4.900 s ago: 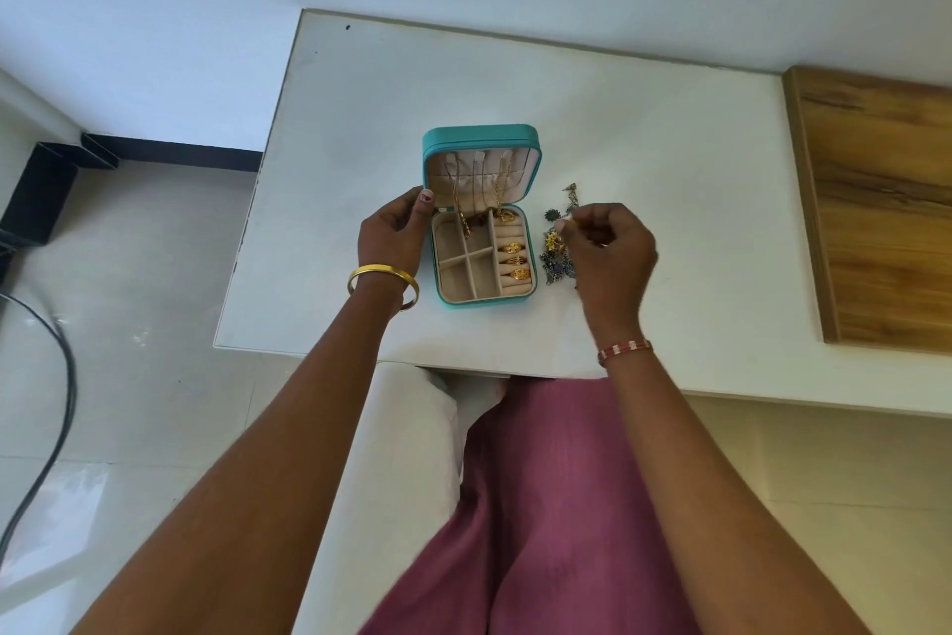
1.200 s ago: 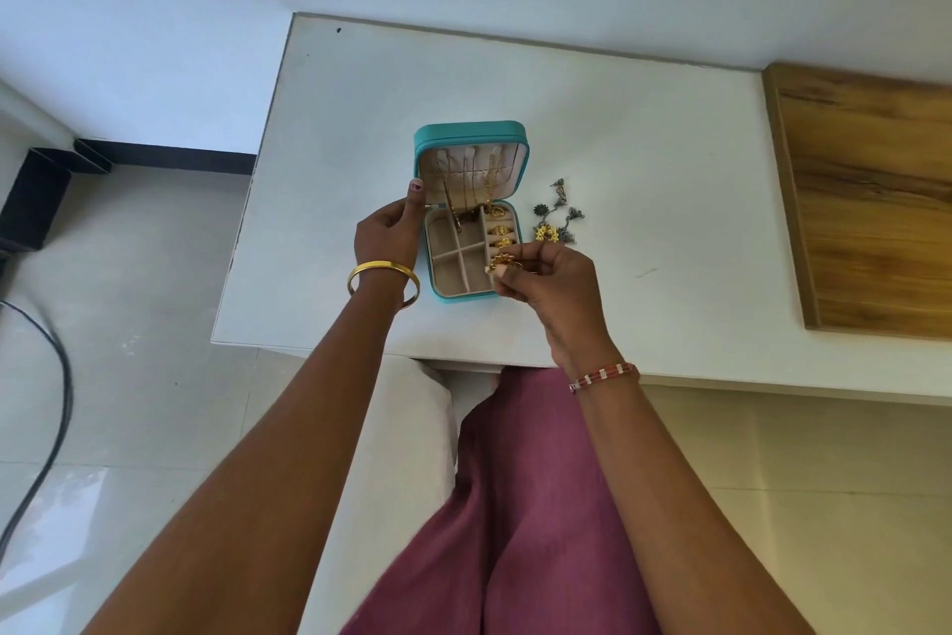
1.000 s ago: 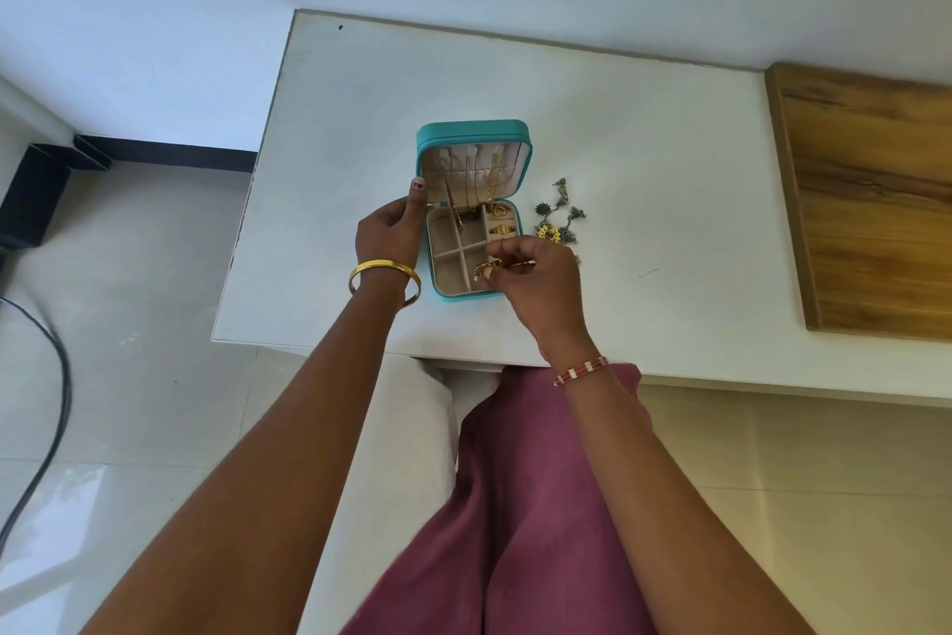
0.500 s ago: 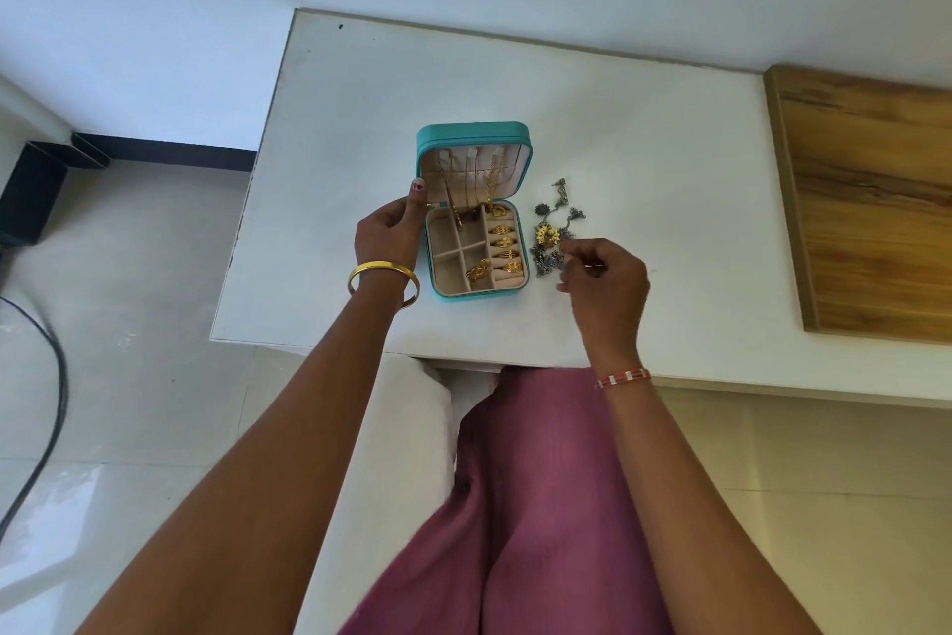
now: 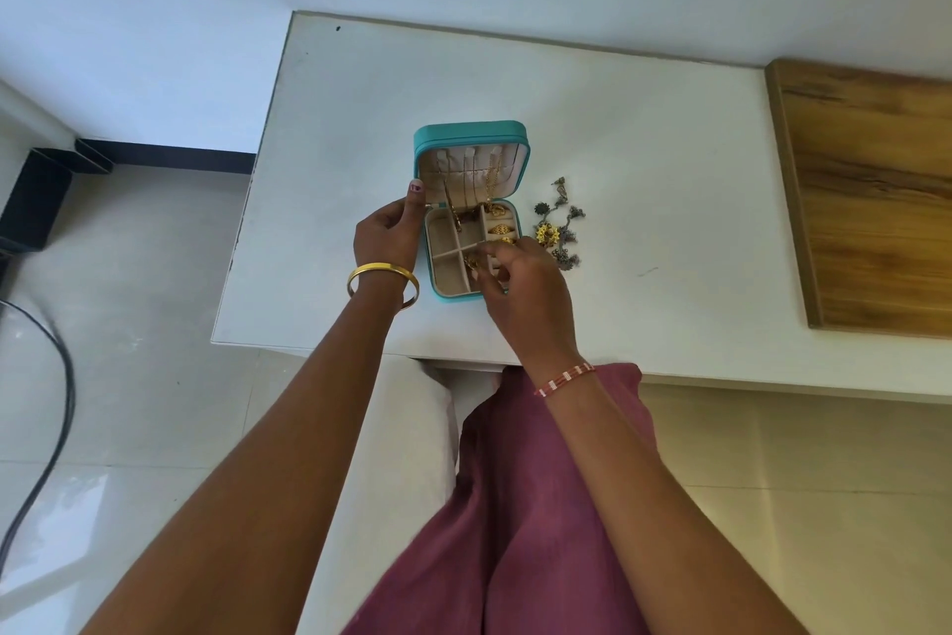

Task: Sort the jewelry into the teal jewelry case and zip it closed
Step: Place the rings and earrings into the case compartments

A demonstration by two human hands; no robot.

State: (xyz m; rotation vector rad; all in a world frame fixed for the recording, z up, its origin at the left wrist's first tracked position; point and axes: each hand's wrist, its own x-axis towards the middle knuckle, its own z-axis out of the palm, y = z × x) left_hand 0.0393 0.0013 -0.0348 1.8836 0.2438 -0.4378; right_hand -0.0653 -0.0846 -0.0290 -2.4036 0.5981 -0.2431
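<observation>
Left hand (image 5: 386,235) grips the open teal jewelry case (image 5: 471,217) at its left edge on the white table (image 5: 644,171). Right hand (image 5: 520,284) pinches a small gold piece (image 5: 471,263) over a compartment; light, snag-prone earrings (image 5: 559,232) lie just beside, best pinched singly.

A single head-worn camera supplies the only view. It looks forward and steeply down from above the seated person, so both forearms enter from the near edge and reach toward the white table (image 5: 618,171). The wide-angle lens bends straight edges outward near the frame borders. The table fills the centre at moderate range; the floor (image 5: 103,325) appears at left, a wooden panel (image 5: 876,202) at far right. Small items on the table are probably too fine to resolve.
</observation>
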